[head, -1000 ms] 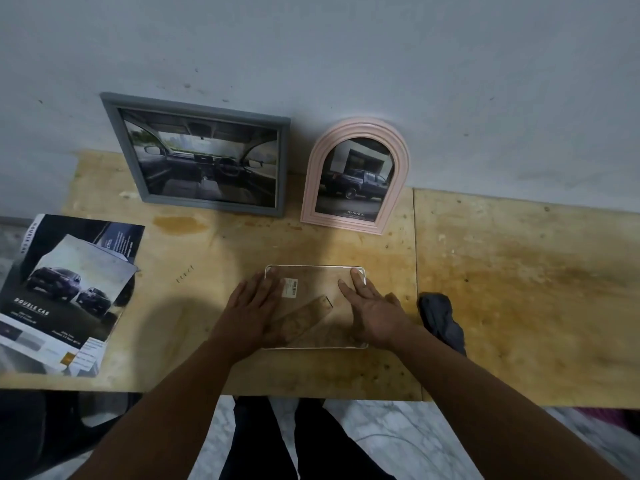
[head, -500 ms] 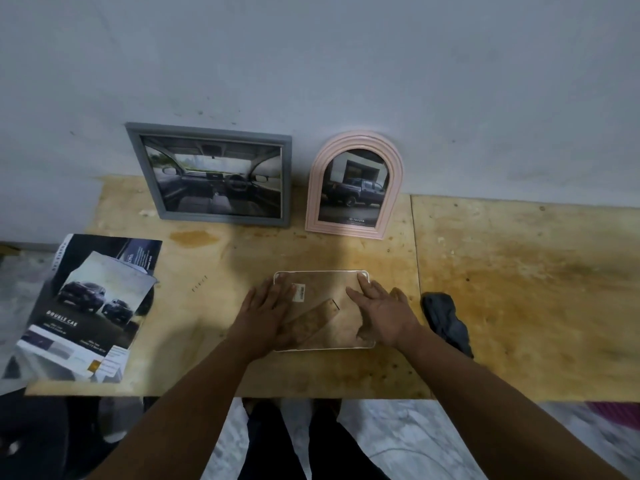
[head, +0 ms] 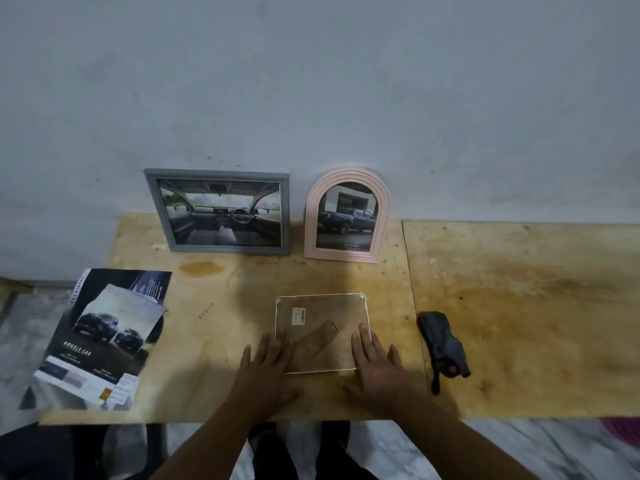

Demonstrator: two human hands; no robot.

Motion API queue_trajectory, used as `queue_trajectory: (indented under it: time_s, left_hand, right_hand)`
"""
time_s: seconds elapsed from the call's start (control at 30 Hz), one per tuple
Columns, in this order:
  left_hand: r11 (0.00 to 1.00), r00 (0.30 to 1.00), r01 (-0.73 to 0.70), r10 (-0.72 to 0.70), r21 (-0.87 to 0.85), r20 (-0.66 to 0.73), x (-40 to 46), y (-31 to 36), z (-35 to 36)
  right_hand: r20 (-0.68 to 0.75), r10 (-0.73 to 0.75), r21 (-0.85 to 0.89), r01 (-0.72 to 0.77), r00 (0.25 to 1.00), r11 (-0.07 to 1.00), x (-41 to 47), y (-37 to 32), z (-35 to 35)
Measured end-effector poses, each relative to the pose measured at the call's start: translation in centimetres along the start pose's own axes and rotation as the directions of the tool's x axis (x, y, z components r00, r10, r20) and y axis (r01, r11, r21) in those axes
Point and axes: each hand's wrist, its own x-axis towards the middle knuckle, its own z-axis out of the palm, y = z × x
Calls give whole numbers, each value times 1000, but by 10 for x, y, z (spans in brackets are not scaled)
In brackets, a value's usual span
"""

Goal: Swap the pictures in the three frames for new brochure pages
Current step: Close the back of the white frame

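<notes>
A clear frame (head: pixel 322 332) is laid flat on the wooden table (head: pixel 519 323) just below the middle of the picture, its slanted stand and a small white label seen through the clear sheet. The left hand (head: pixel 266 372) is spread flat, palm down, at the frame's lower left corner, with the fingertips overlapping the frame's left edge; nothing is gripped by it. The right hand (head: pixel 375 370) is likewise laid open and flat at the lower right corner, its fingers resting over the frame's right edge, with nothing closed in it. Both forearms are seen entering from the bottom of the picture. Left of centre, against the grey wall (head: pixel 311 81), a grey frame (head: pixel 221 211) is stood upright, holding a picture of a car interior. Just right of it a pink arched frame (head: pixel 347 215) is leaned on the same wall, holding a picture of a dark pickup truck. At the left edge of the picture a brochure (head: pixel 100 341) is laid on the table's left end, partly overhanging it, with a loose page showing two dark cars on top. Right of the clear frame, apart from it, a dark cloth (head: pixel 441 344) is left crumpled on the table. A seam between two boards is seen running between the clear frame and the cloth.
</notes>
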Motion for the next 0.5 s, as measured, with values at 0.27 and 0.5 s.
queue_trajectory:
  time_s: [0.27, 0.5]
  left_hand:
    - [999, 999, -25, 23, -39, -43, 9, 5, -28]
    - [986, 1000, 24, -24, -164, 3, 47, 6, -57]
  right_hand:
    - [102, 89, -157, -73, 991, 985, 16, -26, -48]
    - [-46, 79, -40, -81, 996, 996, 55, -40, -74]
